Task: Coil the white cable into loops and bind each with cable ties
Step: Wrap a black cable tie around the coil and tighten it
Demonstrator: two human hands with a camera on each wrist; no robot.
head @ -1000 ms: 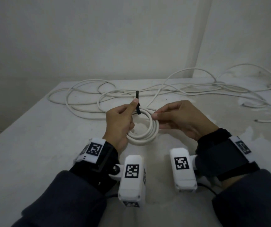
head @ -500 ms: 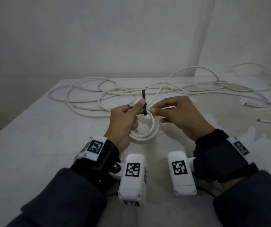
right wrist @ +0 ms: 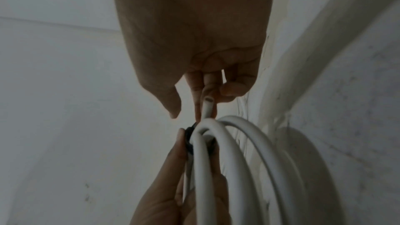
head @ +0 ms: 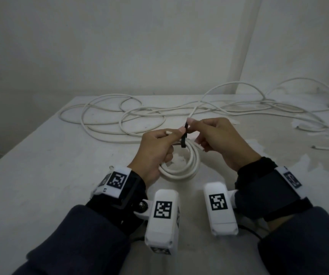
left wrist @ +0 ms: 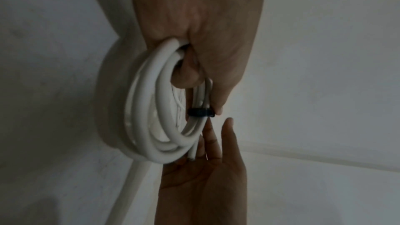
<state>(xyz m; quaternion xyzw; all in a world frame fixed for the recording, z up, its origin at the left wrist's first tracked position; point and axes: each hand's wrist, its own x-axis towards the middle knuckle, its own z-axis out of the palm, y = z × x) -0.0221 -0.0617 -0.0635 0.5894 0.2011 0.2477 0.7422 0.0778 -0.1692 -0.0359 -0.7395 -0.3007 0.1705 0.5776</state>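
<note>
Coil (head: 181, 165) of white cable held just above surface (head: 40, 175), near centre. My left hand (head: 155, 151) grips coil, thumb on black tie (head: 184, 138). Right hand (head: 219, 139) pinches tie tail, probably. Risk: loops spring apart if my left grip loosens before tie cinches.

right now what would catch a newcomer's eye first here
First, the two hands meeting mid-table: the left hand grips a small white cable coil while the right hand pinches the black cable tie wrapped round its far side. Behind them, loose white cable sprawls across the table.
</note>
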